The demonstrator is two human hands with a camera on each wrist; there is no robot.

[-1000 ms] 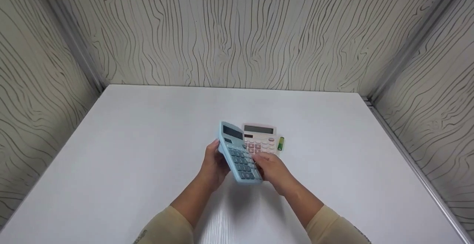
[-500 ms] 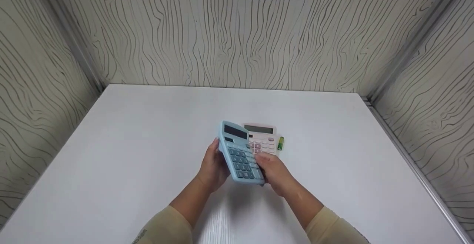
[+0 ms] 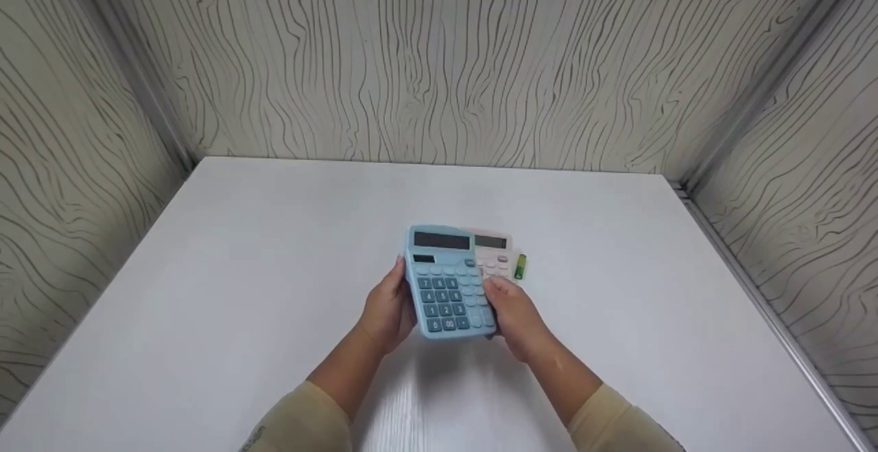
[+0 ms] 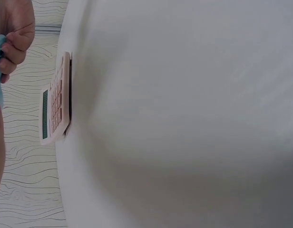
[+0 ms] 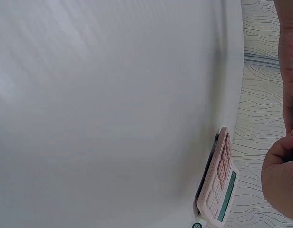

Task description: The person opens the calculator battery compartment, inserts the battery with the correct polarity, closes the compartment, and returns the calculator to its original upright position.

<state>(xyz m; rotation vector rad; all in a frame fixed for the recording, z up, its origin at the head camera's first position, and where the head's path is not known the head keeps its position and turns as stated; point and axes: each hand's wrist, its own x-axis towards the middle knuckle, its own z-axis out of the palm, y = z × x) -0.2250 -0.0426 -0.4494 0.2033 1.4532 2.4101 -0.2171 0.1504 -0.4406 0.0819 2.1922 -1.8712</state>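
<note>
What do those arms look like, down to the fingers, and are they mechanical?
No, they're human: the left grip and right grip are bare hands, with no gloves or cables in view. The left sleeve and right sleeve are beige, ending along the forearms. Dark lettering, too small to read, marks the left; a dark marking edges the right.

Blue, Pink, Green

The held calculator (image 3: 440,268) is showing pale blue with slate-blue number keys (image 3: 442,297); at its two o'clock a second calculator (image 3: 492,253) is showing pink, at three a battery (image 3: 520,267) is showing green. The tabletop (image 3: 274,267) is gleaming white; at twelve, wavy dark lines are streaking a cream wall (image 3: 411,61).
</note>
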